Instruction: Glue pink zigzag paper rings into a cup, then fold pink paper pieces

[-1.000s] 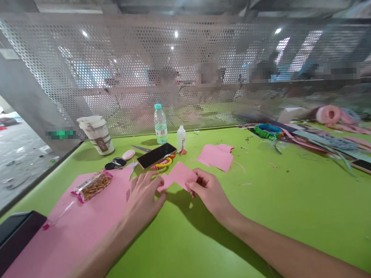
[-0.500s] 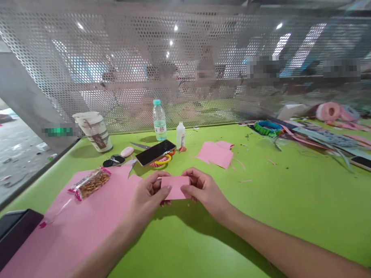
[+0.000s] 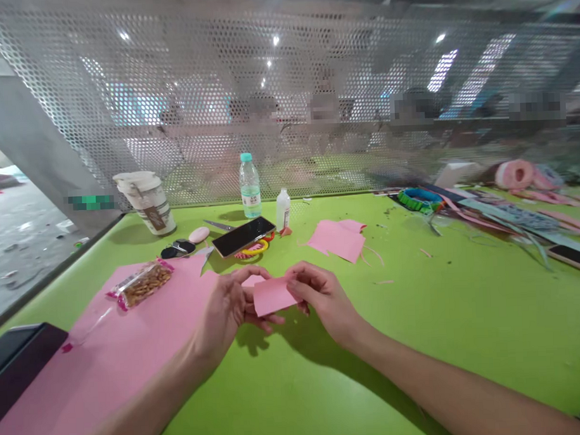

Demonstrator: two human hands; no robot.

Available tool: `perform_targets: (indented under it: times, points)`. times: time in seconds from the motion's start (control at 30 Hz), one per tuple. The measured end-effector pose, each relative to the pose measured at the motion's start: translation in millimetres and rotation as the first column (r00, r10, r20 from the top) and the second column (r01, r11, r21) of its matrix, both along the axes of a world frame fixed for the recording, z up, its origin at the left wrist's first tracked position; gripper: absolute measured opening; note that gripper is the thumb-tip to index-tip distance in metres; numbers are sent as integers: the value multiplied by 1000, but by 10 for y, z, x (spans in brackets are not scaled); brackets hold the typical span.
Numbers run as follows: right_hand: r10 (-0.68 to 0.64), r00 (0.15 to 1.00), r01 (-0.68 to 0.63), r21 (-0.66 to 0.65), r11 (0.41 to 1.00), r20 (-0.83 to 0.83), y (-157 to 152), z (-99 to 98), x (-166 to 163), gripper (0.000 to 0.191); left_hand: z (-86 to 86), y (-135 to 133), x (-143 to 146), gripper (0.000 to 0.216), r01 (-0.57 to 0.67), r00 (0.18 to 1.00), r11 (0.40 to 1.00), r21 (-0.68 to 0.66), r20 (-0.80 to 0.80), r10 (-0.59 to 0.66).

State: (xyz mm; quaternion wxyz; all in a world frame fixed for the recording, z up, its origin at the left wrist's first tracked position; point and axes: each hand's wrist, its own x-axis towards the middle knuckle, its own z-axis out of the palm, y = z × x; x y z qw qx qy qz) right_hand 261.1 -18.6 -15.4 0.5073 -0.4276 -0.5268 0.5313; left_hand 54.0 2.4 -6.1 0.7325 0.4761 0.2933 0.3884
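Observation:
A small folded piece of pink paper (image 3: pixel 274 295) is held above the green table, with a flap showing behind its upper left edge. My right hand (image 3: pixel 319 296) pinches its right end between thumb and fingers. At the left end, my left hand (image 3: pixel 231 302) has its fingers apart, some reaching behind and under the paper; whether they touch it is hard to see. Beneath my left forearm lies a large pink sheet (image 3: pixel 146 337). Beyond the hands are a black phone (image 3: pixel 245 237), yellow-handled scissors (image 3: pixel 253 249) partly under it, and a small white bottle (image 3: pixel 283 210).
A bag of nuts (image 3: pixel 144 286) lies on the pink sheet. Toward the back stand a lidded cup (image 3: pixel 149 203) and a water bottle (image 3: pixel 249 187). Pink paper pieces (image 3: pixel 338 240) are right of centre. Coloured strips (image 3: pixel 504 216) and another phone (image 3: pixel 574 258) lie far right.
My left hand has loosened from the paper's left end and its fingers have spread. The paper, still in my right hand, has tilted, its left end lower.

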Motion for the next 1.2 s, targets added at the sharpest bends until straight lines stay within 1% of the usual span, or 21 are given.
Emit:
perform_targets:
  times: [0.07, 0.13, 0.2, 0.23, 0.3, 0.4, 0.47, 0.53, 0.6, 0.7, 0.73, 0.8, 0.87, 1.0, 1.1, 1.2]
  points:
    - [16, 1000, -16, 35, 999, 21, 0, -3, 5, 12, -12, 5, 1, 55, 14, 999, 1000, 8, -43, -14]
    - [50, 997, -54, 65, 996, 52, -6, -1, 8, 13, -7, 1, 12, 49, 5, 987, 996, 88, -163, 9]
    - [85, 994, -90, 75, 993, 68, -10, -1, 12, 15, 13, -13, 31, 42, 4, 956, 982, 191, -290, 52]
    - [101, 992, -107, 75, 991, 73, -11, -3, 14, 15, 27, -23, 41, 40, 10, 941, 974, 227, -333, 68]
    - [115, 989, -122, 77, 990, 90, -13, -9, 17, 15, 53, -46, 58, 39, 28, 927, 967, 252, -369, 69]
    - [82, 990, -90, 64, 994, 118, -14, -16, 17, 13, 61, -66, 71, 36, -1, 925, 969, 247, -368, 95]
    - [68, 992, -71, 31, 997, 105, -13, -15, 11, 22, 42, -58, 69, 38, -62, 927, 970, 235, -348, 144]
    - [89, 992, -89, -1, 996, 84, -13, -9, 0, 30, 21, -36, 63, 40, -118, 927, 969, 217, -325, 186]
    - [117, 988, -116, -13, 993, 96, -13, -2, -10, 27, 12, -18, 61, 39, -139, 926, 966, 218, -318, 205]
    - [116, 987, -116, -10, 993, 114, -15, -1, -18, 19, 19, -21, 65, 31, -118, 941, 973, 200, -290, 174]
    - [104, 990, -104, -4, 995, 97, -14, -5, -17, 20, 21, -27, 67, 29, -103, 951, 979, 176, -271, 148]
    - [80, 996, -80, 1, 997, 48, -7, -19, -12, 22, 18, -40, 66, 33, -85, 967, 987, 136, -229, 115]
    - [68, 998, -68, -8, 998, 6, 5, -35, -6, 24, 9, -47, 59, 37, -103, 972, 987, 127, -197, 126]
    - [51, 998, -51, 17, 999, -47, 28, -47, -4, 23, -10, -39, 44, 34, -135, 980, 987, 90, -135, 147]
    - [36, 999, -34, 45, 998, -30, 19, -29, -7, 19, -19, -31, 49, 34, -124, 985, 991, 59, -115, 130]
    - [19, 999, -20, 34, 999, 33, -10, -1, -7, 15, -22, -33, 63, 35, -148, 970, 985, 90, -182, 162]
